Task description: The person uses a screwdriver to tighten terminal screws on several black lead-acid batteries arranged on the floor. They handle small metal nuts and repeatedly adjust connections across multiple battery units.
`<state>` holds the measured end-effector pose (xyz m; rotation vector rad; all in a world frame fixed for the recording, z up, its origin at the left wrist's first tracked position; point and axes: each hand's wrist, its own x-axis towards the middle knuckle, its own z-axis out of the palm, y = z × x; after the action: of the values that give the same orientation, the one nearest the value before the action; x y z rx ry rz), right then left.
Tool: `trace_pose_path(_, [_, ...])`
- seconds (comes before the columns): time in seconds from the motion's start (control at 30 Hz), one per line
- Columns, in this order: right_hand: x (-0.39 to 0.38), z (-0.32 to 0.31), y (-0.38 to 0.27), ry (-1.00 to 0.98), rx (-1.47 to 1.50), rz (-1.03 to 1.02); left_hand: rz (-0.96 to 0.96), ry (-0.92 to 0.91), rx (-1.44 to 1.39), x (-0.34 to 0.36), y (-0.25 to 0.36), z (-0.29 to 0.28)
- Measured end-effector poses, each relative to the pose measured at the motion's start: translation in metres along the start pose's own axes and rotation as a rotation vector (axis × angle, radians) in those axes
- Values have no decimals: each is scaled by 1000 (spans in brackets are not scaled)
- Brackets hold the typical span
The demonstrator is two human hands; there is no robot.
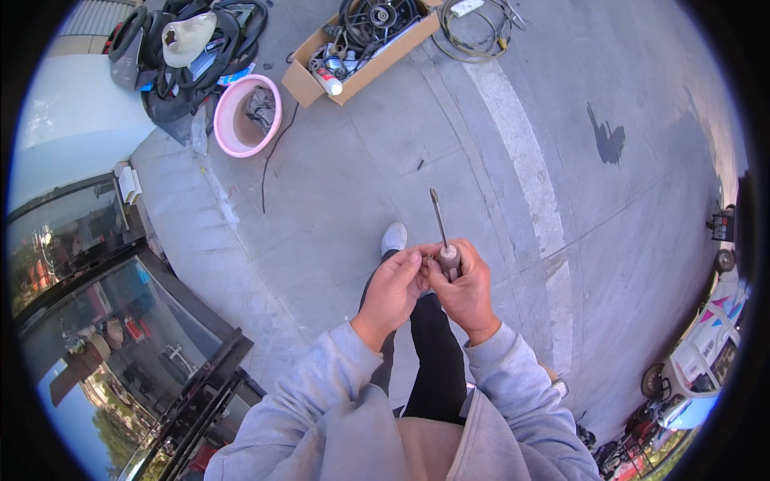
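Note:
In front of my body, both hands meet at about waist height. My right hand (471, 295) is wrapped round the handle of a screwdriver (441, 221), whose metal shaft points up and away from me. My left hand (393, 286) is closed in a pinch, its fingertips touching those of the right hand. Something small and dark shows between the fingertips beside the screwdriver handle; its kind is too small to make out.
On the concrete ground ahead stand a pink bucket (221, 128) with a grey cloth inside and a cardboard box (353, 86) of parts. A coiled cable (473, 58) lies at its right. Glass doors (120, 329) are at left; a parked three-wheeled vehicle (706, 345) is at right.

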<state>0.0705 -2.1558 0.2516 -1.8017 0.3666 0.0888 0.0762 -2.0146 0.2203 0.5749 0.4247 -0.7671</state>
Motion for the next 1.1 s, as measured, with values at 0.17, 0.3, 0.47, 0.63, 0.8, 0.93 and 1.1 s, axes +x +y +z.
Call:
trace_pose_path(0.17, [-24, 3, -81, -116, 20, -122, 5, -43, -111, -59, 38, 38])
trace_pose_path(0.3, [-54, -1, -123, -228, 11, -97, -69, -95, -66, -111, 61, 57])
trace_pose_path(0.47, [-87, 1, -154, -336, 313, 128, 38, 44, -38, -164, 66, 82])
trace_pose_path(0.63, [-90, 7, -180, -597, 1005, 629, 771, 218, 478, -183, 60, 131])
trace_pose_path(0.8, [-47, 18, -211, -716, 1074, 583, 1007, 274, 887, -168, 101, 157])
trace_pose_path(0.93, [14, 28, -218, -483, 841, 695, 909, 244, 541, -156, 149, 161])
trace_pose_path(1.1, [107, 35, -181, -170, 596, 768, 876, 410, 549, -141, 215, 134])
